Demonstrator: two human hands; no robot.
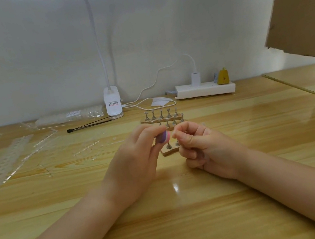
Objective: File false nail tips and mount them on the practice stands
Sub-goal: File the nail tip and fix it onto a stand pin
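Both hands are up over the wooden counter, nearly meeting in the middle. Left hand has its fingers wrapped around a little pink and purple file block, end poking out toward the other hand. Right hand is curled up with thumb and forefinger pinched together right beside the block, I think on a clear nail tip, but it's too small and see-through to be sure. The practice stands, metal pegs on wooden bases, sit just behind and under the hands. Off to the left there are clear plastic tip strips, and further back a clip lamp and a white power strip.
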